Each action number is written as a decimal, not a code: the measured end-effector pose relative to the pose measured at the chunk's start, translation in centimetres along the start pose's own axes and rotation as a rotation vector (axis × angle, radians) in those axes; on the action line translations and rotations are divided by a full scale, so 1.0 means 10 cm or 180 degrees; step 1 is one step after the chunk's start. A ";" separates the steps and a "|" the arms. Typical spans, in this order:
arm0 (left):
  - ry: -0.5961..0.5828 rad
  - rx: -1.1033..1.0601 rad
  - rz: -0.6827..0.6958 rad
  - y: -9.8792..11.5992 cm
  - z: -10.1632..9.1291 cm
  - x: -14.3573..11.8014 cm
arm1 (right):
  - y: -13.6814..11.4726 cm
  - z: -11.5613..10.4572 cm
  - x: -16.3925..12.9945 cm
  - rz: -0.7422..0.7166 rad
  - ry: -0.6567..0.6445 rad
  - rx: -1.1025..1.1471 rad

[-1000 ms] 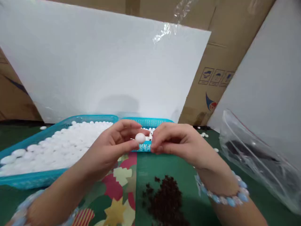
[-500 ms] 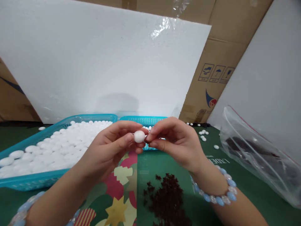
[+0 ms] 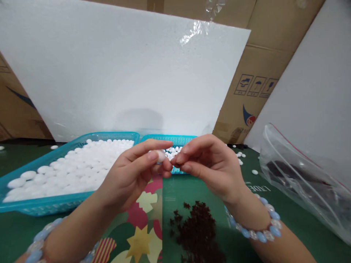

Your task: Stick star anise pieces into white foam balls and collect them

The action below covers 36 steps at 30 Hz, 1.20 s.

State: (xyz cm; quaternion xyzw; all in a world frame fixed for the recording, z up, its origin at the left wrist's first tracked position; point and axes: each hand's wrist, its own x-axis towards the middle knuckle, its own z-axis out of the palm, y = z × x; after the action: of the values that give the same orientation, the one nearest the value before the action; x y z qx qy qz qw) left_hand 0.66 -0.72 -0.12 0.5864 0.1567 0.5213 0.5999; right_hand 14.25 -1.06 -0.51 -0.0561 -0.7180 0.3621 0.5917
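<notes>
"What is nearest?"

"A pile of brown bits (image 3: 197,228) on a green table (image 3: 175,190), in front of the small basket (image 3: 170,138). A patterned sheet (image 3: 138,243) lies in front of that basket too, a little to its left."

"And the hands?"

"Both are bare, raised in front of the small basket, with a bead bracelet (image 3: 261,236) on each wrist. The left hand (image 3: 134,168) grasps a white ball (image 3: 161,156) between thumb and curled fingers, on the near side of the small basket. The right hand (image 3: 215,168) pinches a brown scrap (image 3: 177,165) at its fingertips, near the ball."

"What surrounds them?"

"Left of the small basket, a blue large basket (image 3: 55,204) full of white balls. Well to its right, a clear bag (image 3: 301,182) with something dark inside; I cannot tell what. Loose balls (image 3: 255,172) lie between the small basket and the bag. The small basket holds white balls as well."

"And farthest?"

"A white board (image 3: 137,65) behind the small basket, with brown cardboard (image 3: 290,25) beyond it."
</notes>
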 end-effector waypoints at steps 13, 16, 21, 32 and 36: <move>0.0206 -0.0080 0.0124 -0.07 0.07 0.00 | -0.03 0.06 -0.02 0.0110 0.0344 -0.0250; 0.0210 -0.0184 0.0108 -0.06 0.09 0.00 | -0.04 0.05 -0.02 0.0106 0.0362 -0.0268; 0.0180 -0.0267 0.0029 -0.04 0.12 -0.02 | -0.05 0.05 -0.03 0.0161 0.0315 -0.0161; 0.0156 -0.0217 0.0037 -0.04 0.13 -0.01 | -0.08 0.05 -0.02 0.0174 0.0344 -0.0288; 0.0205 -0.0065 0.0143 -0.03 0.13 -0.01 | -0.10 0.06 -0.04 0.0190 0.0331 -0.0341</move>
State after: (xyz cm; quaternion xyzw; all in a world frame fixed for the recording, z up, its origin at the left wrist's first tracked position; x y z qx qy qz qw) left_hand 1.81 -1.45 -0.09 0.5665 0.1575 0.5548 0.5886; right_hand 14.21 -2.25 -0.23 -0.1277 -0.7027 0.3373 0.6133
